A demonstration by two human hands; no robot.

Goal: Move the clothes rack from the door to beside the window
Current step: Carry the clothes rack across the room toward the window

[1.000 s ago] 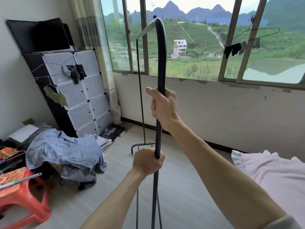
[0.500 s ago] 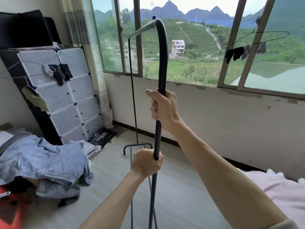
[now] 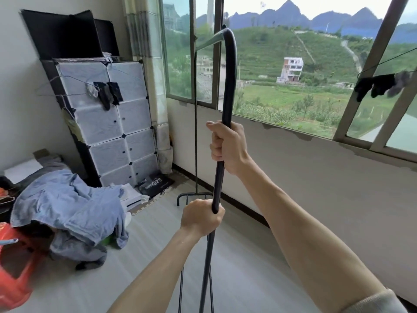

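Pale floor under clothes heap

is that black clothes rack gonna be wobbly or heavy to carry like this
Probably light: the rack is thin tubing with nothing hanging on it. Likely stiff, since the upright looks straight between the right hand and the left hand. It may swing or tip, being tall on a narrow foot, and both hands grip only one end post.

Both hands grip the near upright of the black clothes rack: the right hand is wrapped around it higher up, the left hand lower down. Beyond the rack runs the window. Left of the rack stands a white cube cabinet, with blue clothes heaped before it.
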